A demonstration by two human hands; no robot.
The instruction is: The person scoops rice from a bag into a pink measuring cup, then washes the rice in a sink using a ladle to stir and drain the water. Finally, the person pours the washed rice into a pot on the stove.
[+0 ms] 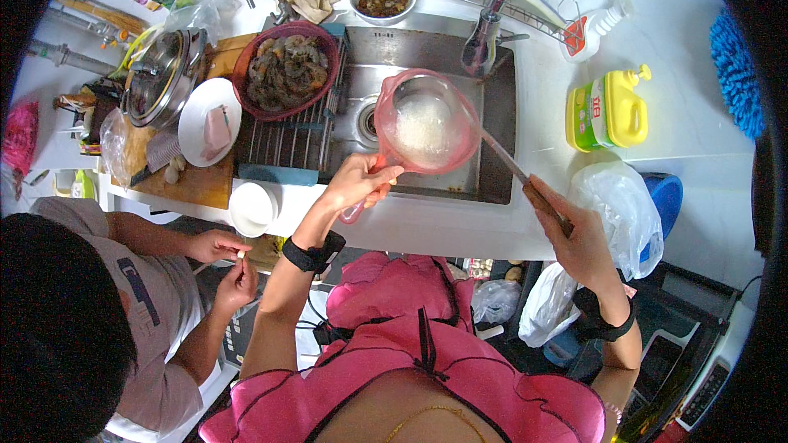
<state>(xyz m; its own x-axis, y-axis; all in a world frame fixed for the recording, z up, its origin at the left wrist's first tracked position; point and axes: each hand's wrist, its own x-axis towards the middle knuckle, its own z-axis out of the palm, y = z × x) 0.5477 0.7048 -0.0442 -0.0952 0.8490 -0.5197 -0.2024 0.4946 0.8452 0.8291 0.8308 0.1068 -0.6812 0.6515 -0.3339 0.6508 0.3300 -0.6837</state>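
Note:
My left hand (363, 181) is closed around the handle of a pink translucent bowl (386, 117) held over the steel sink (498, 154). White grains or powder (425, 126) lie in the bowl's bottom; which of the two I cannot tell. My right hand (569, 231) grips the wooden handle of a utensil (505, 151) whose metal shaft reaches the bowl's right rim; its far end is not clearly seen. Left of the bowl, a dark red basket (237, 67) of raw shrimp (286, 74) rests on a roll-up rack (280, 141) across the sink.
A co-worker's hands (231, 264) hold a small pale piece at the left, below a white bowl (252, 209). A plate (191, 107) with pink meat and a glass lid (163, 80) lie farther left. The faucet (483, 43) overhangs the sink; a yellow detergent jug (606, 109) stands right.

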